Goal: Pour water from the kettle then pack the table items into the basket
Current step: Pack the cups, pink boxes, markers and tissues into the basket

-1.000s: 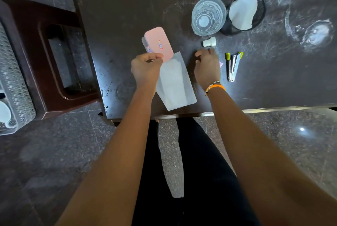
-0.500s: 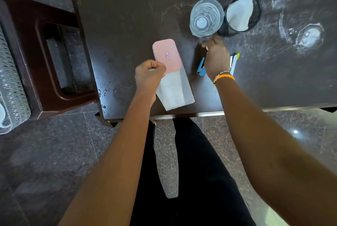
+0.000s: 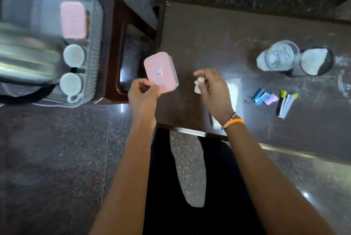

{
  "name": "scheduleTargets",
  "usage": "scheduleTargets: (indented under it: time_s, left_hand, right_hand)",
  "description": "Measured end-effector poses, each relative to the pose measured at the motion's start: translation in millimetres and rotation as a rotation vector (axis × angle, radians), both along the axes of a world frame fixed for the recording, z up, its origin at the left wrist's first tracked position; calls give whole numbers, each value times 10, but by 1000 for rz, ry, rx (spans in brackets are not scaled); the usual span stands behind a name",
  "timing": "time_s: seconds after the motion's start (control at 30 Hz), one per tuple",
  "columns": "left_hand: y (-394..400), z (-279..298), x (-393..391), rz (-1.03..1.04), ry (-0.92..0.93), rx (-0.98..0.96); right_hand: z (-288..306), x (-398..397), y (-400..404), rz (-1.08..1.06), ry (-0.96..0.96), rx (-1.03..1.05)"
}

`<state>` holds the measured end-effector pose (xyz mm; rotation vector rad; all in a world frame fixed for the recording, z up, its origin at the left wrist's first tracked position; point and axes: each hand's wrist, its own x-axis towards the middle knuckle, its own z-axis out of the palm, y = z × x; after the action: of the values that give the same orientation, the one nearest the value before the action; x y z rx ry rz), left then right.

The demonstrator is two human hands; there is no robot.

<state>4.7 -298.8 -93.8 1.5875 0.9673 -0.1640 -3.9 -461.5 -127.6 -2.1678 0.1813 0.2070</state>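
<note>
The left hand pinches a pink box by its near corner, holding it in the air over the gap between the table and the basket. The right hand grips a small white cap-like piece between thumb and curled fingers (what it is exactly is too blurred to tell), above the table's near edge. The step in hand looks like carrying both over to the basket.

To do it well, the person would do best to keep the box level, since a corner pinch lets it tip, and to lower it flat into a free spot rather than drop it. The basket, left of the table on a dark red stool, already holds a second pink box at its far end and two white cups nearer, with a metal kettle blurred at its left side, so room is tight. The small piece should go in last, tucked where it cannot roll under things.

Still on the table, to the right of the hands: a white sheet partly under the right hand, a blue stapler, a small lilac item, some pens, a glass and a dark bowl with white paper in it. The table top is dark, scuffed and smeared; the floor is polished speckled stone.
</note>
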Motion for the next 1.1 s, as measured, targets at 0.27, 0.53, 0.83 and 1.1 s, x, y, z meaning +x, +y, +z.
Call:
scheduleTargets:
  time_s: [0.27, 0.53, 0.83, 1.1]
  left_hand:
    - [1704, 465, 542, 6, -112, 311]
    - [2309, 620, 1631, -353, -34, 779]
    - [2559, 203, 2257, -532, 226, 864]
    - [2648, 92, 2379, -696, 395, 753]
  right_hand:
    - [297, 600, 1468, 113, -83, 199]
    - [427, 1231, 2316, -24, -176, 91]
    - [479, 1978, 2644, -61, -205, 43]
    - [212, 2432, 2815, 36, -56, -146]
